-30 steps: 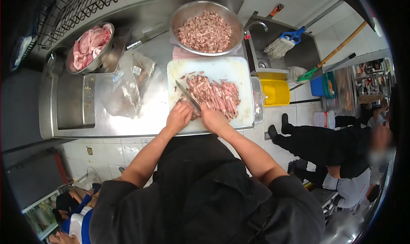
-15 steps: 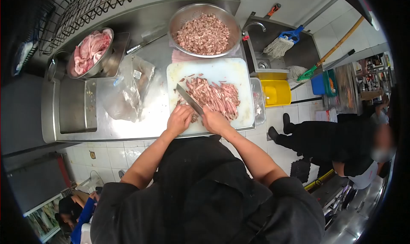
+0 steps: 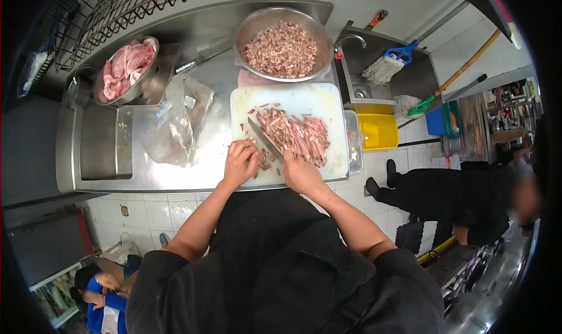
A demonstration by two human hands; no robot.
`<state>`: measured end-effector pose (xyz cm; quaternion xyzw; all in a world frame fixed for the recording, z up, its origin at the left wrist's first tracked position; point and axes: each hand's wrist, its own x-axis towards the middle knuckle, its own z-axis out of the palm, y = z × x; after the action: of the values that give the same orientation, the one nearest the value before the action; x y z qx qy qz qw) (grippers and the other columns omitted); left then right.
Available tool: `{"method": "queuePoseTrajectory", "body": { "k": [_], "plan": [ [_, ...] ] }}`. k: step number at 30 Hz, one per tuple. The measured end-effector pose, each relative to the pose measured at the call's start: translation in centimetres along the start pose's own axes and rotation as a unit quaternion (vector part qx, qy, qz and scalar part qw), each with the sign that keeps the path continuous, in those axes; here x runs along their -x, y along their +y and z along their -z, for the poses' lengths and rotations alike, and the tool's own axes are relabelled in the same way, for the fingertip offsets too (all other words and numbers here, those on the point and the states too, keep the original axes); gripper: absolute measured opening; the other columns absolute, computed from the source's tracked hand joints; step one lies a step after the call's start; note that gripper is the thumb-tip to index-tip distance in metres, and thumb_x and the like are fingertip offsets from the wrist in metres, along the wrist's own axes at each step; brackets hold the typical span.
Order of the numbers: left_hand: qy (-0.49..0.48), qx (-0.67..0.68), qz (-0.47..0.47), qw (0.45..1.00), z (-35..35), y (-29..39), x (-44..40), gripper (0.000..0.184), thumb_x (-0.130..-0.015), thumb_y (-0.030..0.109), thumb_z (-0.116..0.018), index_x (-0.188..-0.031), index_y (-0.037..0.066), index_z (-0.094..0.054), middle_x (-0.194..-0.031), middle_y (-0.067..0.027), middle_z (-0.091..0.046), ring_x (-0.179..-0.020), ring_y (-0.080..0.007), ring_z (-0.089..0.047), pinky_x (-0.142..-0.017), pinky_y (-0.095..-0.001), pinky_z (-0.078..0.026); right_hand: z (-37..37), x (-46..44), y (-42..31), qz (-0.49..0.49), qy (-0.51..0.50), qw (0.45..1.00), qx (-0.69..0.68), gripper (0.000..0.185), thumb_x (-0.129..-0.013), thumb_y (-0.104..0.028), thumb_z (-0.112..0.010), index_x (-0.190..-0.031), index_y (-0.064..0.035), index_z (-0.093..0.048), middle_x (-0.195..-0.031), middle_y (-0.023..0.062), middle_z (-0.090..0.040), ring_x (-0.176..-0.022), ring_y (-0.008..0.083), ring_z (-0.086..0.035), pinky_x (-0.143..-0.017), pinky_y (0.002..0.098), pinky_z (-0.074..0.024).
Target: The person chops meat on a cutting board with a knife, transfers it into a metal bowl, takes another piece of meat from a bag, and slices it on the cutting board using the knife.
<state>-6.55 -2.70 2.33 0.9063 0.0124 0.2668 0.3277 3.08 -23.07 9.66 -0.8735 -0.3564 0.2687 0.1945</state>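
Note:
My right hand [image 3: 301, 171] is wrapped round the handle of a kitchen knife [image 3: 264, 134], its blade slanting up and left across the white cutting board [image 3: 335, 103]. Against the blade's right side lies a pile of meat strips [image 3: 301, 136]. Small brownish meat pieces [image 3: 266, 160] are scattered between my two hands. My left hand [image 3: 240, 161] rests at the board's left edge with its fingers curled together. Whatever they may pinch is hidden. Behind the board stands a steel bowl [image 3: 325, 52] of finely chopped meat [image 3: 281, 50].
At the left, a bowl [image 3: 149, 73] holds large raw meat slices [image 3: 126, 71]. A plastic bag [image 3: 181, 120] lies on the steel counter [image 3: 219, 106], and another knife [image 3: 202, 59] lies behind it. Mops [image 3: 380, 68] and a yellow bucket [image 3: 377, 132] stand right. Two people are nearby.
My left hand has shifted a little left, away from the blade. My right hand and the knife have moved slightly right, and more brownish pieces show between the hands.

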Motion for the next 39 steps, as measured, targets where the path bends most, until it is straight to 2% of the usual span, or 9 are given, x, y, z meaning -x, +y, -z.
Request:
{"method": "queuePoseTrajectory", "body": {
  "k": [4,6,9,12,18,22,24,30,39],
  "plan": [
    [0.022,0.117,0.115,0.986,0.0,0.0,-0.4,0.015,-0.088,-0.006,-0.065,-0.101,-0.001,-0.069,-0.106,-0.0112,-0.067,-0.103,-0.0291,-0.067,-0.084,-0.0355,-0.056,-0.7,-0.1,1.0,0.021,0.009,1.000,-0.004,0.027,-0.091,-0.012,-0.055,-0.112,0.0027,-0.046,-0.077,0.0288,-0.068,-0.074,0.0489,-0.068,-0.068,0.0607,-0.0507],
    [0.040,0.291,0.234,0.927,-1.4,-1.1,-0.2,0.016,-0.089,-0.007,-0.064,-0.102,0.000,-0.070,-0.107,-0.0104,-0.068,-0.104,-0.0218,-0.068,-0.088,-0.0311,-0.057,-1.2,-0.2,1.4,0.018,0.009,1.000,0.006,0.026,-0.091,-0.011,-0.054,-0.112,0.0027,-0.046,-0.076,0.0286,-0.068,-0.073,0.0489,-0.068,-0.068,0.0607,-0.0508],
    [0.049,0.378,0.351,0.855,-2.3,-2.0,-0.5,0.014,-0.090,-0.008,-0.064,-0.101,0.000,-0.070,-0.108,-0.0094,-0.068,-0.103,-0.0158,-0.068,-0.090,-0.0286,-0.057,-1.6,-0.4,1.7,0.010,0.006,1.000,0.012,0.026,-0.090,-0.010,-0.053,-0.111,0.0027,-0.046,-0.076,0.0284,-0.068,-0.072,0.0489,-0.068,-0.068,0.0608,-0.0508],
    [0.016,0.209,0.302,0.930,-1.3,-1.5,-1.5,0.015,-0.087,-0.008,-0.068,-0.100,-0.001,-0.070,-0.108,-0.0109,-0.068,-0.101,-0.0180,-0.069,-0.086,-0.0284,-0.057,-1.7,-0.1,2.0,0.006,0.004,1.000,0.019,0.026,-0.090,-0.009,-0.053,-0.111,0.0027,-0.045,-0.076,0.0286,-0.068,-0.072,0.0487,-0.068,-0.068,0.0613,-0.0507],
    [-0.042,-0.009,0.200,0.979,0.1,-1.7,-2.3,0.014,-0.085,0.000,-0.072,-0.100,0.001,-0.071,-0.113,-0.0135,-0.069,-0.102,-0.0318,-0.065,-0.095,-0.0384,-0.051,-1.0,-0.1,1.9,0.004,-0.006,1.000,0.018,0.025,-0.091,-0.009,-0.053,-0.112,0.0030,-0.045,-0.076,0.0291,-0.068,-0.072,0.0489,-0.068,-0.069,0.0613,-0.0505],
    [-0.060,0.039,0.159,0.985,0.0,-3.0,-2.1,0.017,-0.088,0.010,-0.071,-0.104,0.004,-0.073,-0.113,-0.0114,-0.069,-0.111,-0.0342,-0.059,-0.102,-0.0409,-0.046,-1.0,0.1,1.9,0.009,0.000,1.000,0.012,0.024,-0.092,-0.010,-0.052,-0.111,0.0032,-0.045,-0.077,0.0294,-0.068,-0.074,0.0491,-0.068,-0.071,0.0606,-0.0506],
    [-0.166,0.049,0.084,0.981,0.8,-3.1,-2.0,0.026,-0.089,0.017,-0.072,-0.112,0.006,-0.073,-0.119,-0.0105,-0.067,-0.114,-0.0334,-0.057,-0.101,-0.0412,-0.047,-1.0,0.1,2.0,0.013,0.000,1.000,0.011,0.025,-0.092,-0.011,-0.052,-0.112,0.0033,-0.045,-0.077,0.0295,-0.068,-0.075,0.0490,-0.068,-0.071,0.0607,-0.0506],
    [-0.217,0.022,0.116,0.969,3.8,-1.0,-1.5,0.050,-0.086,0.024,-0.079,-0.130,0.007,-0.065,-0.137,-0.0120,-0.054,-0.122,-0.0350,-0.052,-0.105,-0.0429,-0.045,-0.7,-0.1,2.0,0.025,-0.015,0.999,0.017,0.028,-0.093,-0.012,-0.052,-0.115,0.0036,-0.045,-0.077,0.0300,-0.068,-0.075,0.0494,-0.067,-0.071,0.0613,-0.0504],
    [-0.102,0.079,0.214,0.968,-0.1,-0.7,0.9,0.046,-0.078,0.015,-0.084,-0.120,0.005,-0.068,-0.127,-0.0114,-0.058,-0.117,-0.0346,-0.054,-0.100,-0.0419,-0.048,-1.0,-0.1,2.7,0.030,-0.020,0.999,0.022,0.025,-0.095,-0.013,-0.050,-0.114,0.0021,-0.047,-0.077,0.0302,-0.068,-0.074,0.0503,-0.067,-0.070,0.0620,-0.0501]
  ]
}}
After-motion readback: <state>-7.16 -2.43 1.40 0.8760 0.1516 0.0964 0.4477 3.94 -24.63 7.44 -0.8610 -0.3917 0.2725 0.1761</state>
